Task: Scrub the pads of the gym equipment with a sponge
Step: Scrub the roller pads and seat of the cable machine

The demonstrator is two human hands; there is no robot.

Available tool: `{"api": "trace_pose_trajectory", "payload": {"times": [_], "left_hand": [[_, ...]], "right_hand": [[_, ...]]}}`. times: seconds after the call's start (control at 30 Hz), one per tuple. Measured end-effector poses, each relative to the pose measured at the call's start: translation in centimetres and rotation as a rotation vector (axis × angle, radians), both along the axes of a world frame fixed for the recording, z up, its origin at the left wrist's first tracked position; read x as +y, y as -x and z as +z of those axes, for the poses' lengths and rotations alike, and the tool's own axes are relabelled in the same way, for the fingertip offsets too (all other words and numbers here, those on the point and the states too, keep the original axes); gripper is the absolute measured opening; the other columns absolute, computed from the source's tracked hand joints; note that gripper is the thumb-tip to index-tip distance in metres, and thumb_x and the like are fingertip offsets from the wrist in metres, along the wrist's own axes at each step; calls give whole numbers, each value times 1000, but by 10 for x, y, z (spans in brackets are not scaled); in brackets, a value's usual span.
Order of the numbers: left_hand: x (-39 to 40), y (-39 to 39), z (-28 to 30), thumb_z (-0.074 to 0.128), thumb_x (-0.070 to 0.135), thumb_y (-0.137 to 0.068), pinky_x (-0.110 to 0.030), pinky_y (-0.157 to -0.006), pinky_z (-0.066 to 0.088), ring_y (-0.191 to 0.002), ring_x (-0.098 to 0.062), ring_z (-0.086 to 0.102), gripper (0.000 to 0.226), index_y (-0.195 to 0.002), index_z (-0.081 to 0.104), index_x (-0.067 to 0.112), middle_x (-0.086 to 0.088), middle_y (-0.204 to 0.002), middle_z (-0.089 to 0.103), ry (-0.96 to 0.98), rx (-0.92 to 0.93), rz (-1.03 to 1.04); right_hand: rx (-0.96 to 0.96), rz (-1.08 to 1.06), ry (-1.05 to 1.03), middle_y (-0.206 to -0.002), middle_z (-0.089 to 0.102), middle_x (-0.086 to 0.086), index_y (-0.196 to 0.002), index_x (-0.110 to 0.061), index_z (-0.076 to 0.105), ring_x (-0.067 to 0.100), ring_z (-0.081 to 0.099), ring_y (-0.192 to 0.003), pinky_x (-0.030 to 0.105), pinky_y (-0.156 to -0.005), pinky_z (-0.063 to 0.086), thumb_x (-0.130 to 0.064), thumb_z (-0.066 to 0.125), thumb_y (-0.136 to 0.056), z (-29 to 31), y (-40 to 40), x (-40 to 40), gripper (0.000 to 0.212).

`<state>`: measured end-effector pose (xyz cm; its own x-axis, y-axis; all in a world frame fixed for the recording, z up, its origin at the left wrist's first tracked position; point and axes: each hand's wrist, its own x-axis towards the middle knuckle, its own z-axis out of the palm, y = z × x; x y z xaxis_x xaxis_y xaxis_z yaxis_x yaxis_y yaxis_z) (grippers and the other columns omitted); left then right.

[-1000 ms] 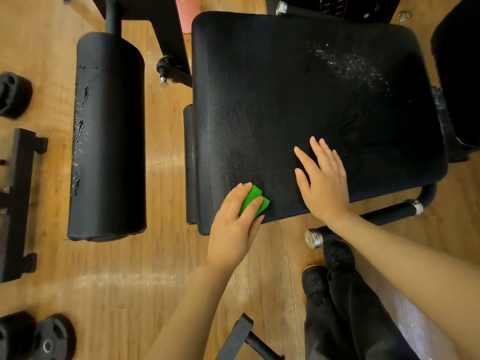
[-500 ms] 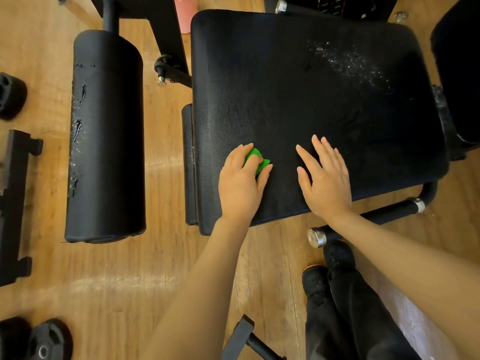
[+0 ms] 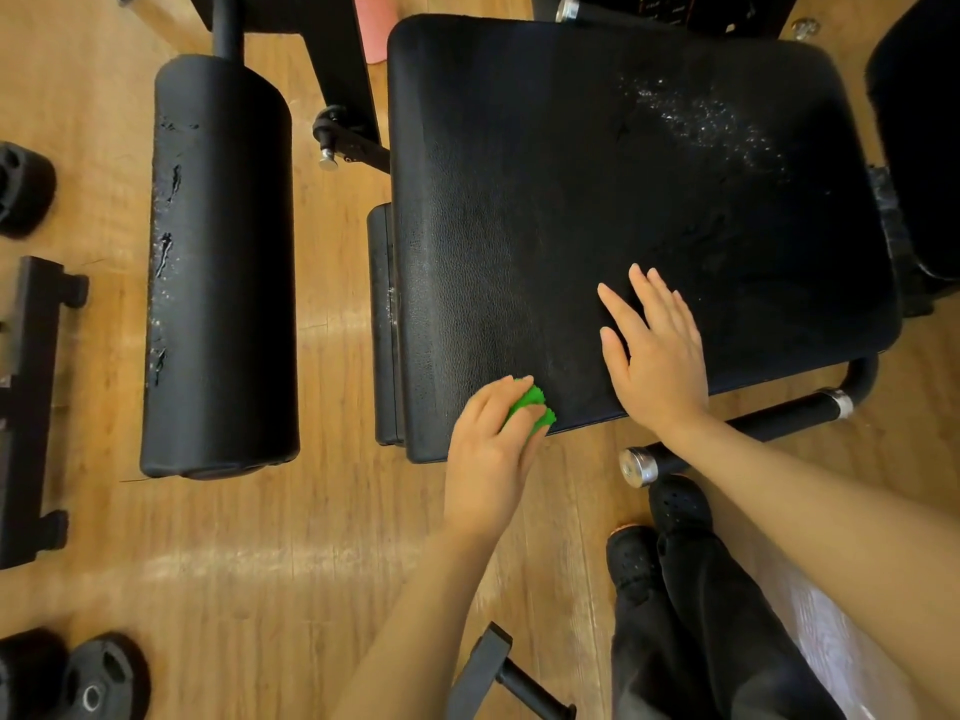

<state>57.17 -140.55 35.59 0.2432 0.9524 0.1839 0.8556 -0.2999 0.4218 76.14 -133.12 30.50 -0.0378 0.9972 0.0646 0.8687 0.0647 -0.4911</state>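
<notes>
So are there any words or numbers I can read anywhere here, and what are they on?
None can be read.
Black panel at the top edge, behind the big seat pad: small pale marks, too small and blurred to read.
Green sponge in the left hand: no text shows.
Weight plate on the floor: no readable number.

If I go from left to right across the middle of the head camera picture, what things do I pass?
Long black roller pad with cracked covering → bare strip of wooden floor → big flat black seat pad → right hand lying flat on that pad.
</notes>
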Motion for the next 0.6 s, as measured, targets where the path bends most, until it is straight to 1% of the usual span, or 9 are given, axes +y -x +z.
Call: {"api": "trace_pose_trajectory", "payload": {"times": [0.07,0.17,0.3,0.37,0.5,0.6], "left_hand": [[20,-2,3,74,8,-82,-36,-95,47,-110,-29,57,15,-95,72,1,-12,-116,65,-13,7,5],[70,-9,6,74,8,-82,-36,-96,47,-108,-32,58,17,-97,72,1,-14,-116,65,-48,20,74],[115,-17,8,70,12,-85,-27,-98,34,-113,-31,55,20,-103,72,4,-13,-119,64,-27,50,157],[112,-19,6,69,13,-87,-26,-98,33,-114,-29,55,19,-104,72,5,-11,-120,63,-16,42,172],[76,-22,-2,71,12,-85,-24,-99,38,-110,-26,55,16,-100,72,5,-10,-116,64,-29,-7,137],[37,-28,-6,72,9,-84,-25,-103,38,-112,-27,56,16,-99,72,3,-11,-117,64,-15,-36,73]], "right_hand": [[1,3,6,-156,29,8,-145,-23,41,23,19,-146,37,-117,10,-33,37,-101,0,0,0,45],[0,3,6,-156,28,8,-145,-23,41,23,19,-146,36,-117,10,-30,40,-101,0,-1,0,44],[16,3,5,-155,31,9,-143,-22,42,24,21,-145,38,-117,13,-34,36,-100,0,-1,1,45],[21,5,7,-155,30,9,-143,-23,43,24,21,-146,39,-117,13,-34,36,-100,-1,-1,1,45],[38,15,18,-155,30,8,-143,-22,44,23,20,-146,38,-117,11,-30,43,-101,0,-3,1,43],[123,-2,37,-154,33,8,-139,-21,48,23,21,-145,38,-116,12,-32,41,-100,4,-5,4,41]]}}
